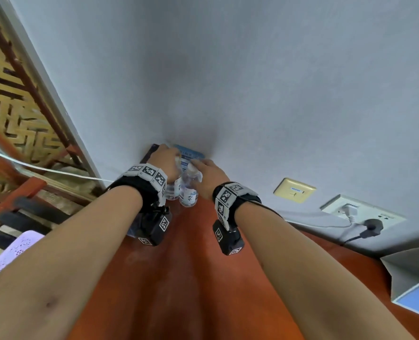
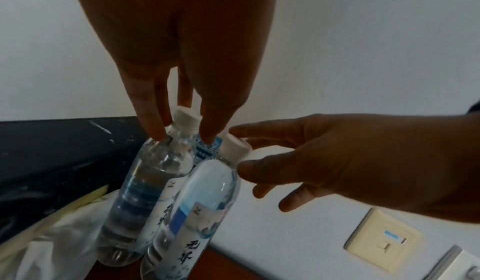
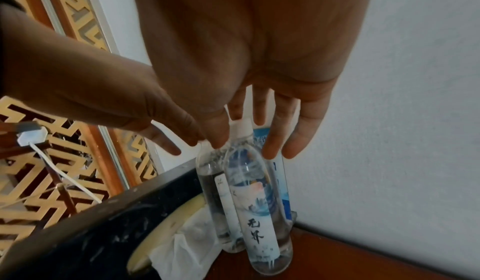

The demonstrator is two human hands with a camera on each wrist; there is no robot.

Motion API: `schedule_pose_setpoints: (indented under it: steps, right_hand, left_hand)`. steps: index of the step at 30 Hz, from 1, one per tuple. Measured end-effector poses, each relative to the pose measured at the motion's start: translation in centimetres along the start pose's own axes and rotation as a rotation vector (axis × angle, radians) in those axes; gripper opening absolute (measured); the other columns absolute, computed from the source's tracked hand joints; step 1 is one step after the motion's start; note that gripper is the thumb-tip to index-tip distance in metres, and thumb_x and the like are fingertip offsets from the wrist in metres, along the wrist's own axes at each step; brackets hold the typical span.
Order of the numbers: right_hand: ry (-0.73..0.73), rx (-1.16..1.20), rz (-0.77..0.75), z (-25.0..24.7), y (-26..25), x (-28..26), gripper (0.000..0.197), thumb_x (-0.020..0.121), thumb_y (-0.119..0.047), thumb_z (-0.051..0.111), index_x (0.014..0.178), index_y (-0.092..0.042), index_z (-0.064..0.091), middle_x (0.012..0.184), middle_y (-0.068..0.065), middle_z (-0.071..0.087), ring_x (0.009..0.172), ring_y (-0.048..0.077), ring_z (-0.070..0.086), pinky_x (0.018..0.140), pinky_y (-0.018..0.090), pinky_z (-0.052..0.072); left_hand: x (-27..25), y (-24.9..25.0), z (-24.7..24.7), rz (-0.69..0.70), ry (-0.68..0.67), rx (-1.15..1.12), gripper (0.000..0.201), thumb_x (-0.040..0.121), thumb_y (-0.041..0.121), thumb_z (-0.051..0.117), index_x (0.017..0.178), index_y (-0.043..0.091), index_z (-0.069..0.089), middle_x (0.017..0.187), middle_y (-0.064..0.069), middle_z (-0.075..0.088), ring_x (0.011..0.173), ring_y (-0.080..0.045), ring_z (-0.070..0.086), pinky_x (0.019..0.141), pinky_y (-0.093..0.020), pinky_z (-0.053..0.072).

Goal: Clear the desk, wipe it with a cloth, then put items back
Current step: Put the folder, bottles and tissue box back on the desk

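With our left hand [image 2: 182,63] and right hand [image 2: 363,161] loose-fingered, unclenched at the caps, we risk toppling the touching bottles [image 2: 182,192] on the surface [image 1: 191,278]

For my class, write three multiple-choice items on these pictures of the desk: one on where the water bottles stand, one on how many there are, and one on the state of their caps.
1. Where do the water bottles stand?
A. in the desk's far corner by the wall
B. on the floor
C. on a chair

2. How many bottles show?
A. one
B. two
C. four

3. The bottle caps are:
A. off
B. missing
C. on

Answers:
1 A: the head view shows them upright on the red-brown desk against the wall.
2 B: the left wrist view shows two clear bottles side by side.
3 C: each neck carries a white cap, with the left hand and right hand reaching for the tops.
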State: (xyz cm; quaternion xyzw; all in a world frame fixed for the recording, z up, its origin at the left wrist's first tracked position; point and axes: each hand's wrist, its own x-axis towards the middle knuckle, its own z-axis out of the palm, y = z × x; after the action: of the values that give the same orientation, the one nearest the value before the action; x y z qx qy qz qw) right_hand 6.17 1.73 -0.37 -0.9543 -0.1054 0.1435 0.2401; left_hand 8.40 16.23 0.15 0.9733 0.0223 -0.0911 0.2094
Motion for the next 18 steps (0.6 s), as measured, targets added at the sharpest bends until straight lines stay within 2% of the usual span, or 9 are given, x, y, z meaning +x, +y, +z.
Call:
schedule_pose_setpoints:
  steps: [2,4,7,11,14,16,18]
  right_hand:
    - [0.044,0.018,-0.012,0.3,0.1,0.3,0.055,0.094,-0.032,0.057,0.145,-0.019,0.041,0.147,0.006,0.041,0.128,0.025,0.047,0.105,0.032,0.036]
    - [0.083,0.026,-0.022,0.4,0.2,0.5,0.046,0.091,-0.028,0.062,0.133,-0.016,0.049,0.134,0.008,0.051,0.118,0.026,0.052,0.097,0.033,0.042]
    - [0.081,-0.041,-0.025,0.3,0.4,0.2,0.035,0.088,-0.018,0.064,0.119,-0.01,0.054,0.12,0.012,0.055,0.11,0.029,0.054,0.09,0.034,0.043]
    - [0.074,-0.107,-0.033,-0.3,1.8,-1.7,0.032,0.09,-0.018,0.06,0.119,-0.006,0.052,0.117,0.013,0.056,0.109,0.029,0.054,0.087,0.032,0.041]
    - [0.121,-0.105,0.01,-2.7,3.8,-3.9,0.031,0.09,-0.022,0.064,0.117,-0.008,0.053,0.115,0.011,0.06,0.104,0.027,0.058,0.084,0.032,0.047]
    - [0.142,-0.114,0.048,-4.9,5.7,-5.9,0.034,0.09,-0.028,0.065,0.117,-0.01,0.054,0.116,0.011,0.061,0.102,0.027,0.06,0.081,0.032,0.05]
    - [0.126,-0.138,0.084,-6.7,8.0,-8.3,0.041,0.088,-0.034,0.067,0.12,-0.012,0.055,0.119,0.011,0.061,0.104,0.028,0.061,0.085,0.035,0.051]
  left_hand:
    - [0.2,0.1,0.3,-0.027,0.034,-0.029,0.037,0.08,0.02,0.07,0.114,0.016,0.056,0.123,-0.012,0.045,0.106,-0.034,0.053,0.094,-0.041,0.046]
    - [0.3,0.1,0.8,-0.034,0.046,-0.012,0.033,0.079,0.023,0.072,0.107,0.015,0.057,0.119,-0.012,0.045,0.106,-0.034,0.051,0.093,-0.042,0.046]
    - [-0.4,0.7,1.3,-0.028,0.047,0.058,0.029,0.081,0.019,0.068,0.106,0.014,0.056,0.117,-0.013,0.05,0.109,-0.036,0.049,0.092,-0.04,0.042]
    - [-2.0,1.7,1.3,0.008,0.006,0.177,0.026,0.079,0.014,0.067,0.104,0.011,0.063,0.11,-0.01,0.064,0.107,-0.031,0.056,0.093,-0.036,0.044]
    - [-3.5,3.6,0.5,0.024,-0.005,0.153,0.026,0.073,0.02,0.076,0.097,0.011,0.07,0.105,-0.01,0.067,0.101,-0.026,0.061,0.083,-0.032,0.049]
    - [-4.8,6.1,0.2,0.073,-0.031,0.151,0.027,0.072,0.023,0.079,0.095,0.01,0.071,0.102,-0.007,0.067,0.096,-0.023,0.061,0.073,-0.028,0.045]
    - [-6.2,9.2,0.3,0.145,-0.06,0.142,0.027,0.07,0.022,0.08,0.092,0.009,0.072,0.1,-0.007,0.067,0.09,-0.021,0.06,0.068,-0.026,0.04]
